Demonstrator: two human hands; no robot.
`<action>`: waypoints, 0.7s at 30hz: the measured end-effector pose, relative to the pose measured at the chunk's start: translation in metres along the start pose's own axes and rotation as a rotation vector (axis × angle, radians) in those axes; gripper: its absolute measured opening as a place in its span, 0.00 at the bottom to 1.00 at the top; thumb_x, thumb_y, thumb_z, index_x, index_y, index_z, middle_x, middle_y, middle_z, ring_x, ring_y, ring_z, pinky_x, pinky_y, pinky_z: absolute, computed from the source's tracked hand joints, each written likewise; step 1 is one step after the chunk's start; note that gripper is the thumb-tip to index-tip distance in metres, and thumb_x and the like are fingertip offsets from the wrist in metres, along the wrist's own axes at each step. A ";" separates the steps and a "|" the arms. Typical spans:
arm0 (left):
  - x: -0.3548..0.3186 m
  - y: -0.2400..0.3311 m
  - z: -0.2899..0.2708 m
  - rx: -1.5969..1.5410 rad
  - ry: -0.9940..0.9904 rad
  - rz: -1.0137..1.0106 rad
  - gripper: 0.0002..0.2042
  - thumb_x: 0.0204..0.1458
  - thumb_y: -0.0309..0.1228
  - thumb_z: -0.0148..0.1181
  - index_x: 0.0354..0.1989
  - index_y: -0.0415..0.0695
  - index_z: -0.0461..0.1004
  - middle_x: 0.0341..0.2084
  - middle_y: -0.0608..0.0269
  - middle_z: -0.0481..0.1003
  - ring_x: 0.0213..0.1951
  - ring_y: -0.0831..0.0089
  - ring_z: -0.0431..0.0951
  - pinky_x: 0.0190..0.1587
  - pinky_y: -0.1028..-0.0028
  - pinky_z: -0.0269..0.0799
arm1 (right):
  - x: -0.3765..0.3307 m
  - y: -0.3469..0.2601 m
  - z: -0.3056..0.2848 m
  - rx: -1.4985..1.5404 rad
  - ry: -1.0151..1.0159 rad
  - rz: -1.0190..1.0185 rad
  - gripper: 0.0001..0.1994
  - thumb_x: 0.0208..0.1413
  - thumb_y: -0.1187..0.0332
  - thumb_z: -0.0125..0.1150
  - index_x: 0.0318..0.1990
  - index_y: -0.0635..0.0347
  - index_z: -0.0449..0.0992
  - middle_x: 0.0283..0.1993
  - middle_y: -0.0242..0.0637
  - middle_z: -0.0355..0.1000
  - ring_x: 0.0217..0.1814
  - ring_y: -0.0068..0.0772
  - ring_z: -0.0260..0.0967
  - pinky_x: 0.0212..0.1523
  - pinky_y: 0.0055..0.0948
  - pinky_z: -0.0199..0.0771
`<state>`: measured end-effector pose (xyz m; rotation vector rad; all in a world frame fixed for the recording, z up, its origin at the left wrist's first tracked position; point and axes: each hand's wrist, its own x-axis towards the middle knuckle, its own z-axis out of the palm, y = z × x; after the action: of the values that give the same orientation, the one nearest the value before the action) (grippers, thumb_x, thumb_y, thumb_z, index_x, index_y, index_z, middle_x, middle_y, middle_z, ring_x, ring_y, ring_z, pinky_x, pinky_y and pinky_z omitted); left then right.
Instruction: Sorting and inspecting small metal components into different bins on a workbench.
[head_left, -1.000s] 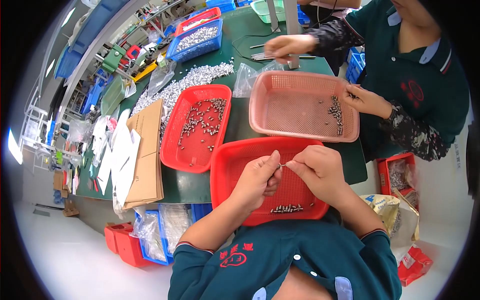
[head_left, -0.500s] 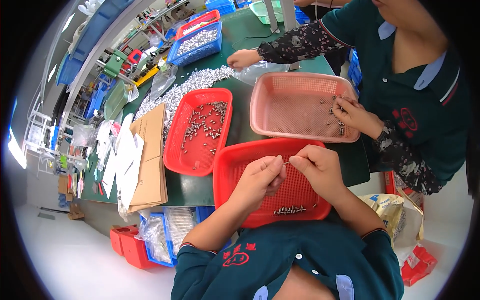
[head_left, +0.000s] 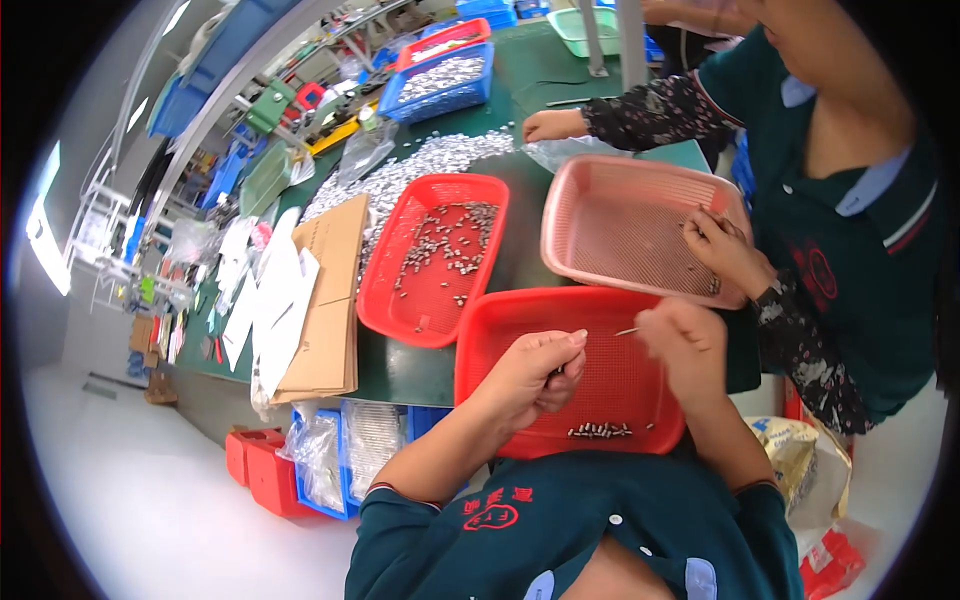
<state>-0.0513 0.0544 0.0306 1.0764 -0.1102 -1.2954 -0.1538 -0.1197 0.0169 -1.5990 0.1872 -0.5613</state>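
Over the near red basket point(head_left: 474, 372), both my hands are raised. My left hand point(head_left: 535, 378) is closed, thumb pressed on the curled forefinger; whatever it holds is too small or hidden to name. My right hand point(head_left: 690, 345), blurred by motion, pinches a thin metal pin point(head_left: 627, 331) that points toward my left hand without touching it. On the basket's mesh floor, close to my body, lies a short row of small metal cylinders point(head_left: 600, 431), with a single one off to the right.
Left of it, a second red basket point(head_left: 372, 300) holds many scattered metal cylinders. A co-worker's hand point(head_left: 725, 250) is inside the pink basket point(head_left: 560, 262); the other hand point(head_left: 553, 125) rests beside a heap of shiny parts point(head_left: 430, 160). Cardboard sheets point(head_left: 335, 290) lie at the left.
My right hand has moved right with the pin, away from my left hand; before, the two met at the fingertips. The whole view has shifted slightly. The co-worker's near hand has moved a little.
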 end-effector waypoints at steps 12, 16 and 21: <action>0.011 0.035 -0.058 -0.288 0.158 0.229 0.22 0.61 0.47 0.35 0.39 0.39 0.70 0.20 0.68 0.62 0.18 0.81 0.57 0.16 0.82 0.51 | -0.007 0.004 0.006 0.066 -0.064 0.141 0.10 0.56 0.70 0.57 0.24 0.63 0.72 0.18 0.25 0.65 0.20 0.11 0.59 0.22 0.14 0.58; 0.012 0.027 -0.026 -0.194 0.033 0.139 0.13 0.59 0.33 0.46 0.46 0.37 0.67 0.24 0.65 0.65 0.21 0.83 0.59 0.19 0.85 0.53 | -0.003 0.009 0.008 0.025 -0.044 0.099 0.09 0.55 0.71 0.57 0.25 0.64 0.72 0.19 0.26 0.65 0.21 0.12 0.59 0.23 0.15 0.58; 0.019 0.010 -0.006 -0.232 -0.161 0.100 0.07 0.59 0.32 0.47 0.42 0.45 0.65 0.22 0.67 0.64 0.17 0.83 0.55 0.18 0.84 0.50 | 0.001 0.010 0.007 -0.054 -0.037 0.011 0.08 0.55 0.71 0.57 0.26 0.65 0.72 0.19 0.28 0.65 0.22 0.13 0.58 0.23 0.17 0.58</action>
<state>-0.0341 0.0412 0.0251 0.7600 -0.1292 -1.2693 -0.1475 -0.1152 0.0079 -1.6582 0.1851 -0.5216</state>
